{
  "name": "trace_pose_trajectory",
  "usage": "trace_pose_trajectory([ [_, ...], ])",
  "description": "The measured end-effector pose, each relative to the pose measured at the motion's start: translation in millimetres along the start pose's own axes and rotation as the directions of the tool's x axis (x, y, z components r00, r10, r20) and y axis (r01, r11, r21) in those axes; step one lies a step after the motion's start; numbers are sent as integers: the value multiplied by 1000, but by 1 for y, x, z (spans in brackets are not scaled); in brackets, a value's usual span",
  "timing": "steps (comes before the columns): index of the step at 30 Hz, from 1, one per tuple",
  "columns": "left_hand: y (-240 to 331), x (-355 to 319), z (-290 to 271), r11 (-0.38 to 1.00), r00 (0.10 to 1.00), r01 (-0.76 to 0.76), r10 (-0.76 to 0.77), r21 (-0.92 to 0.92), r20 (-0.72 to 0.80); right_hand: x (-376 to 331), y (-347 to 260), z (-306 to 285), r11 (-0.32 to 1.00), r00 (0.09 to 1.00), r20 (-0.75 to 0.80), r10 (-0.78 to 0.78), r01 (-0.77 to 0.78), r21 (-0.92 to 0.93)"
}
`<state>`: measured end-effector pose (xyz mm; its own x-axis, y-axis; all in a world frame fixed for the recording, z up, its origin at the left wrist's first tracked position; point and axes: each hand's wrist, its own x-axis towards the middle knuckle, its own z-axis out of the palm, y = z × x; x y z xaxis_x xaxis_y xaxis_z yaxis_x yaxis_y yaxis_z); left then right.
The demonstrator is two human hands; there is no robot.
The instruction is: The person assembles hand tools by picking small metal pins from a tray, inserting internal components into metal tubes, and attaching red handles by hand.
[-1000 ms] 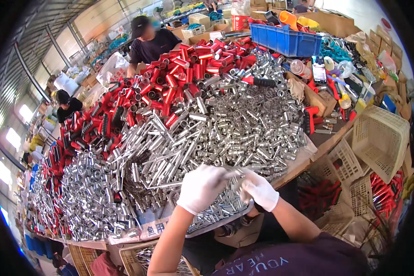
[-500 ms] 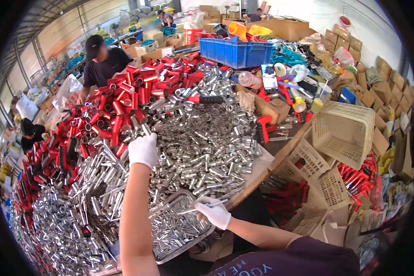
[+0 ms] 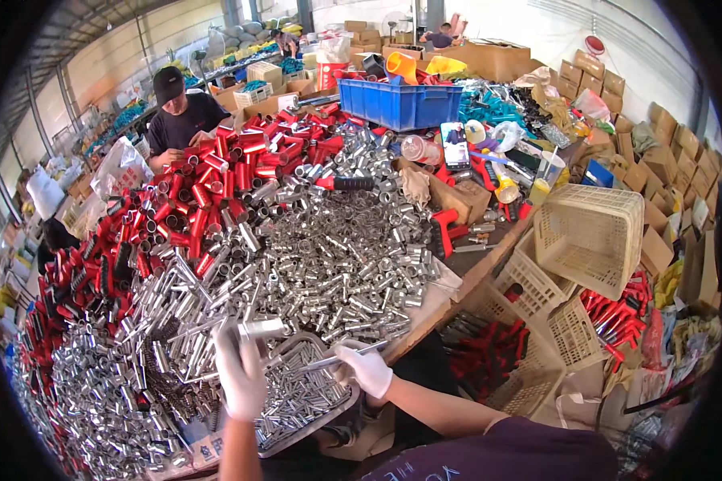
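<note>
Head view: the left hand (image 3: 242, 377) has come back from the big heap, fingers round a short shiny tube (image 3: 262, 328). The right hand (image 3: 367, 372) grips a thin rod (image 3: 321, 364) over the tray (image 3: 338, 407). So now both hands hold a part, close together. Red tubes (image 3: 201, 196) lie farther back on the desk (image 3: 483, 263).
</note>
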<state>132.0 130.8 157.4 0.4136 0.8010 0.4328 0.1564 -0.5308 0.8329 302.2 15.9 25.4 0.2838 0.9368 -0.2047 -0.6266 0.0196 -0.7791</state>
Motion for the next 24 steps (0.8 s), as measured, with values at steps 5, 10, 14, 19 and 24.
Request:
trace_pose_trajectory([
  [5,-12,-105,5,970,980,196,-195,-144,20,-19,-23,15,998,995,100,-15,21,-61],
  [10,-15,-140,12,969,972,235,-236,-74,-5,-35,-36,61,923,973,228,17,73,-378],
  [14,8,-128,1,916,887,393,-400,78,232,-41,-57,78,816,850,521,-76,354,-457],
  [19,22,-126,0,505,538,811,-447,-295,715,-65,-107,94,671,853,482,198,241,-702],
  [24,43,-119,22,944,922,305,-260,-125,286,-63,-68,97,706,882,435,180,192,-682],
])
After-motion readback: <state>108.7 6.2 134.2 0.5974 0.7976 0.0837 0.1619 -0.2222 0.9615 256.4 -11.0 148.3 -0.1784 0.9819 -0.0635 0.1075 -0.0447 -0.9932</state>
